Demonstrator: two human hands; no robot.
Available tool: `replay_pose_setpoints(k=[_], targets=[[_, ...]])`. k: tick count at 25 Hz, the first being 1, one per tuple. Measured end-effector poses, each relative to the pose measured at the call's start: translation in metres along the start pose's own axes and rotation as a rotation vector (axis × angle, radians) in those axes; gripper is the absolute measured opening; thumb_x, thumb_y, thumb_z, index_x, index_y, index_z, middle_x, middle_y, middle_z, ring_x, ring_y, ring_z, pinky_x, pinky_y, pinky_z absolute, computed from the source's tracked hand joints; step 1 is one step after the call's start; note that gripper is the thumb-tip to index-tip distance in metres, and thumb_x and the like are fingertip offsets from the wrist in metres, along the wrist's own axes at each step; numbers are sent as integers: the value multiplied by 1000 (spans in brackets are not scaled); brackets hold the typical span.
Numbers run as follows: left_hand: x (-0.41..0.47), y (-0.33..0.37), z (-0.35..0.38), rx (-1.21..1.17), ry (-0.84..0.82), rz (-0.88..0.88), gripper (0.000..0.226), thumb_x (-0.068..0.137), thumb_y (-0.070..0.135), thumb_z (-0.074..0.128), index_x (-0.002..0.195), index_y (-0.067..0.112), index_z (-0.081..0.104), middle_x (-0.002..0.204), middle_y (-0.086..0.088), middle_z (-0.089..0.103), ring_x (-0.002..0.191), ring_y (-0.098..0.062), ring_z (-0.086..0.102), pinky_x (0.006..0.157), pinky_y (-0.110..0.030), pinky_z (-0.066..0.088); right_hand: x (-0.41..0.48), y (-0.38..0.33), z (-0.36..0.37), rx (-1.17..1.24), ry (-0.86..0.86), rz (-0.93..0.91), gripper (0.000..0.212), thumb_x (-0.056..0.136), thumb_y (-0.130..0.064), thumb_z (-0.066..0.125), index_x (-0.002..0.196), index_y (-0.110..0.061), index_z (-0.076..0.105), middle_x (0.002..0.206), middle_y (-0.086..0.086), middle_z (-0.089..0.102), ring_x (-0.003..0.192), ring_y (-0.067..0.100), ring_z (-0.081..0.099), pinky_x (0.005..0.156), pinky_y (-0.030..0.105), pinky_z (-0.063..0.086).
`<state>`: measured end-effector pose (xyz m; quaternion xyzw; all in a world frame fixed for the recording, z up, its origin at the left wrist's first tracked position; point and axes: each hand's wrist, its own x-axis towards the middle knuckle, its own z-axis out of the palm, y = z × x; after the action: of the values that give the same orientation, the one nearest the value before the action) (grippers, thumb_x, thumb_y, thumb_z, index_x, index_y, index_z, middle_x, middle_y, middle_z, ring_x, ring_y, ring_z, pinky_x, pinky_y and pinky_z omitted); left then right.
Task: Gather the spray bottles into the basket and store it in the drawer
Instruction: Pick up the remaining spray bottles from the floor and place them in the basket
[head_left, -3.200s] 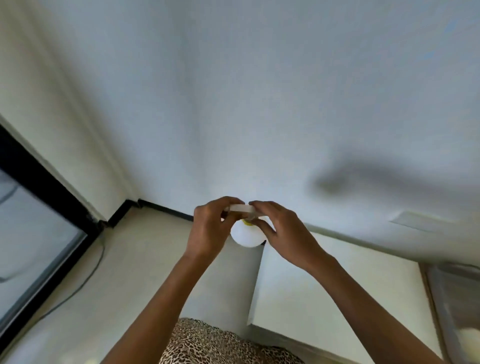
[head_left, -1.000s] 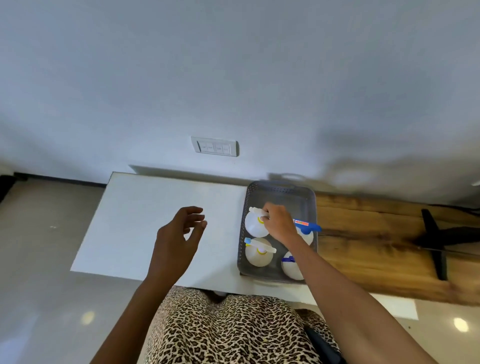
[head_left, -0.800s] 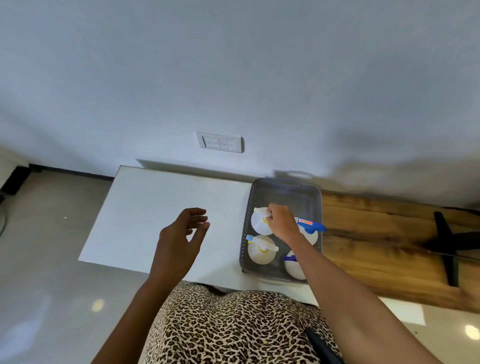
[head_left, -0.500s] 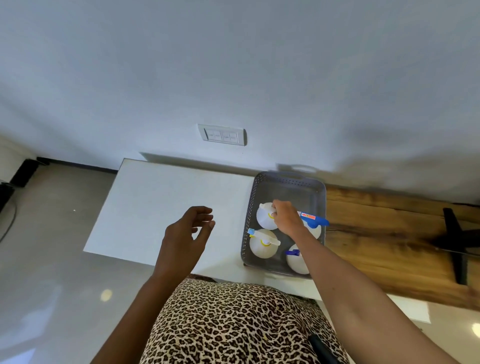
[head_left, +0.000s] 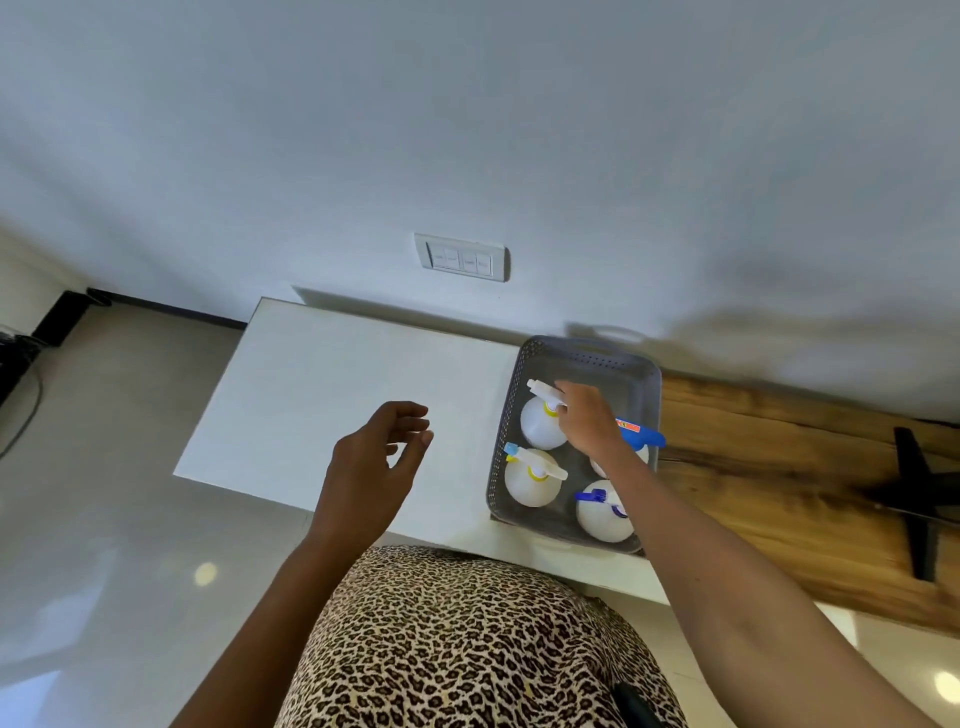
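A grey perforated basket stands on the white tabletop and holds several white spray bottles, all upright. My right hand reaches into it and grips the white trigger head of the far-left bottle. In front of that one stands a bottle with a white head and blue nozzle. A blue-headed bottle fills the near right corner. Another with a blue trigger is partly hidden behind my wrist. My left hand hovers over the white top, fingers loosely curled, holding nothing.
A wooden slab adjoins the white top on the right, with a black stand on it. A switch plate is on the wall behind. The floor lies to the left, with a cable at the far left.
I carried the bottle held in both hands to the table; it now stands in the basket's far left, my right hand still on its head. My left hand has let go.
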<state>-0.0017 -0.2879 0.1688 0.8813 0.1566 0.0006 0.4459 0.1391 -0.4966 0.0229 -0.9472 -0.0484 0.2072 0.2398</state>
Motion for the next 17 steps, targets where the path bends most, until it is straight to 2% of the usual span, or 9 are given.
replay_pose_setpoints(k=[2, 4, 6, 9, 13, 17], targets=[[-1, -2, -1, 2, 16, 6, 22, 87, 18, 59, 109, 18, 57, 99, 5, 68, 92, -10, 63, 82, -20, 48, -6, -6, -4, 83, 57, -15, 39, 90, -4, 49, 129, -6, 49, 128, 21, 57, 118, 35, 52, 96, 40, 42], [-23, -13, -25, 2, 86, 25, 24, 87, 18, 58, 111, 15, 57, 102, 1, 68, 93, -13, 63, 84, -24, 48, -30, -38, 3, 112, 87, -102, 36, 90, -5, 49, 126, -7, 52, 123, 20, 61, 114, 34, 55, 95, 39, 44], [-20, -15, -23, 3, 81, 31, 23, 88, 18, 58, 110, 14, 57, 102, 1, 68, 94, -12, 63, 84, -23, 48, -35, -44, 0, 214, 146, -96, 32, 89, -5, 50, 121, -7, 56, 117, 18, 64, 108, 32, 58, 91, 35, 44], [-52, -33, -51, -47, 172, -2, 21, 87, 18, 59, 109, 16, 58, 99, 5, 67, 91, -10, 63, 82, -20, 47, -64, -80, 15, 314, 184, -180, 26, 88, -2, 51, 113, -4, 60, 118, 14, 64, 107, 28, 59, 92, 28, 40], [-131, -88, -99, -96, 336, -97, 19, 86, 17, 60, 105, 19, 59, 92, 9, 66, 85, -1, 62, 74, -11, 45, -122, -151, 54, 370, 151, -348, 20, 86, 3, 53, 103, -1, 64, 108, 15, 68, 99, 27, 62, 87, 27, 44], [-217, -143, -138, -94, 482, -201, 19, 86, 16, 61, 105, 15, 60, 89, 11, 64, 80, 4, 60, 68, -1, 44, -190, -211, 105, 388, 35, -480, 18, 86, 0, 56, 101, -4, 64, 103, 11, 70, 88, 15, 62, 81, 21, 43]])
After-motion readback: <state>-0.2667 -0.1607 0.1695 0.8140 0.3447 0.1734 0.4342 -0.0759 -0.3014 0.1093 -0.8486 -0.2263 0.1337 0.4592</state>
